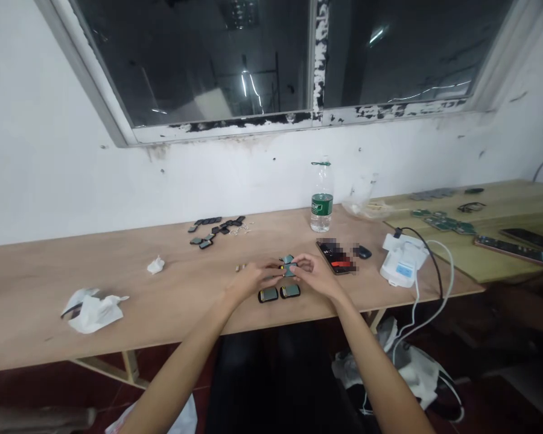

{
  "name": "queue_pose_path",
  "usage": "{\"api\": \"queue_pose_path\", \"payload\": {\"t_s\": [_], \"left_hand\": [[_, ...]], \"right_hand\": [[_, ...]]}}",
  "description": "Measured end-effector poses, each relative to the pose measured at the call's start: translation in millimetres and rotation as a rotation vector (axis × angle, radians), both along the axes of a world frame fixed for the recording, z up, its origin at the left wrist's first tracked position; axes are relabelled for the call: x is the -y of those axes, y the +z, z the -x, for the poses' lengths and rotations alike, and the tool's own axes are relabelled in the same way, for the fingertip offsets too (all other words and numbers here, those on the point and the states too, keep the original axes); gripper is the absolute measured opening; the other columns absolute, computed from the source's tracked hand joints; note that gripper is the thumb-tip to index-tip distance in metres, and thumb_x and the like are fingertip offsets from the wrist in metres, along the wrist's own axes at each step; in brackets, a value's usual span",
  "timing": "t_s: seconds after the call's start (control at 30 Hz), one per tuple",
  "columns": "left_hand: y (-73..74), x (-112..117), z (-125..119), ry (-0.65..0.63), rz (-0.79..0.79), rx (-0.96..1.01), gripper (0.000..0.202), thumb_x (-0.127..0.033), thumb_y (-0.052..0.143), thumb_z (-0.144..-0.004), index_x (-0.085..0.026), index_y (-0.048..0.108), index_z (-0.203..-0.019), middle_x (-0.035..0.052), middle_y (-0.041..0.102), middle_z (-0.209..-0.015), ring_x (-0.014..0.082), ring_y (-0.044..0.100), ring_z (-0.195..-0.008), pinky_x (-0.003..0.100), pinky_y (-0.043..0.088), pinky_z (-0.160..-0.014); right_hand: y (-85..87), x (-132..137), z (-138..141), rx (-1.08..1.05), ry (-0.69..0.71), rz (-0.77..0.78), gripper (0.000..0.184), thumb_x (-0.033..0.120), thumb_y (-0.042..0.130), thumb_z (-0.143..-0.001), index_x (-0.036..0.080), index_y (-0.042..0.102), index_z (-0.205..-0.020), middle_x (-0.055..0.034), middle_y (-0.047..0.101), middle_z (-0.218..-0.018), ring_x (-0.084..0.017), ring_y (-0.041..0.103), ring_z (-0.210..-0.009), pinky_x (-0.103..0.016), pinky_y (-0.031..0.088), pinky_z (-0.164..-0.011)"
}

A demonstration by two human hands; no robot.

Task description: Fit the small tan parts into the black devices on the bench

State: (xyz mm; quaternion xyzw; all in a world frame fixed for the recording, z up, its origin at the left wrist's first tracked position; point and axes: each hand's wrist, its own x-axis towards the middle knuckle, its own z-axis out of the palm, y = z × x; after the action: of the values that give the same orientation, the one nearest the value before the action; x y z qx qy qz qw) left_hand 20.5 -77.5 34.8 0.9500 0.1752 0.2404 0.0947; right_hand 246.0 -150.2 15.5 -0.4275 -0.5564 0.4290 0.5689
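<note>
My left hand point(253, 279) and my right hand point(314, 274) meet over the wooden table point(172, 295), both pinched on a small dark module with a bluish screen point(288, 265) held between their fingertips. Just in front of the hands lie two similar small screen modules point(279, 293) side by side on the table. A scattered group of several more dark modules point(215, 229) lies farther back to the left.
A clear water bottle with a green label point(321, 199) stands behind the hands. A phone point(335, 257) and a white device with cables point(402, 261) lie to the right. Crumpled tissues point(93, 309) sit at the left. A second table point(502, 232) carries boards and phones.
</note>
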Motion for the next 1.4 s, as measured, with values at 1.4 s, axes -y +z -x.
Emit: {"api": "queue_pose_path", "payload": {"t_s": [1.4], "left_hand": [[-37.5,-70.4,128.9,0.532,0.274,0.248,0.028,-0.041,0.065,-0.084,-0.018,0.074,-0.096,0.0118,0.079,-0.099,0.0312,0.073,-0.091,0.047,0.060,-0.087]], "right_hand": [[-40.5,-18.2,-21.1,0.494,-0.290,-0.059,0.020,0.040,0.066,-0.085,0.021,0.068,-0.088,-0.0094,0.077,-0.092,-0.026,0.072,-0.086,-0.039,0.057,-0.083]]}}
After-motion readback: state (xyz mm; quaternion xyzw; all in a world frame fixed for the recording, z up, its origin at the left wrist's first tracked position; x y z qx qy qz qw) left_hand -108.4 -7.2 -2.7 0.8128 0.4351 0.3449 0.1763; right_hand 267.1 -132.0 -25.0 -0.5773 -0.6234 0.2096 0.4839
